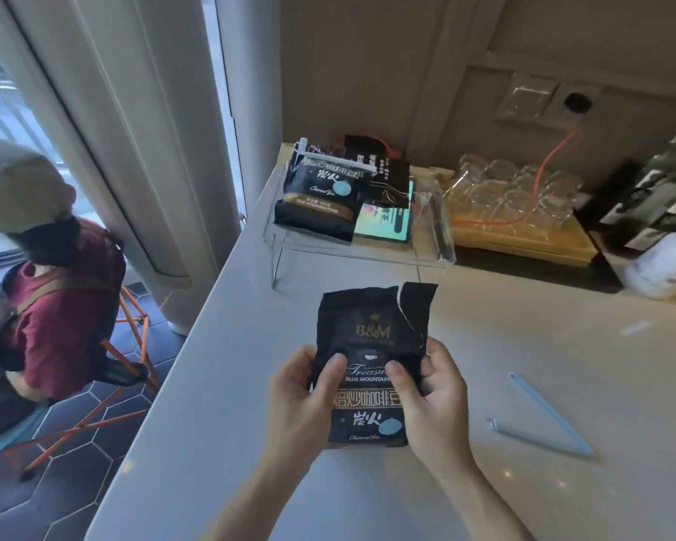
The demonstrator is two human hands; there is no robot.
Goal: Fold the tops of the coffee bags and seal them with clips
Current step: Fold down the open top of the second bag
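Observation:
A black coffee bag [371, 329] with a torn, unfolded top stands upright on the white counter [523, 345], held from both sides. My left hand [301, 392] grips its left edge with the thumb on the front. My right hand [434, 396] grips its right edge the same way. An open light-blue sealing clip [547, 419] lies on the counter to the right of my right hand. Another black coffee bag [321, 197], its top closed with a white clip [336, 160], lies on a clear acrylic stand [352, 251] at the back.
Upturned glasses on a wooden tray [520, 205] stand right of the stand, with an orange cable across them. A dark machine [656, 197] is at far right. The counter's edge drops off on the left, where a seated person [51, 290] is on an orange-legged stool.

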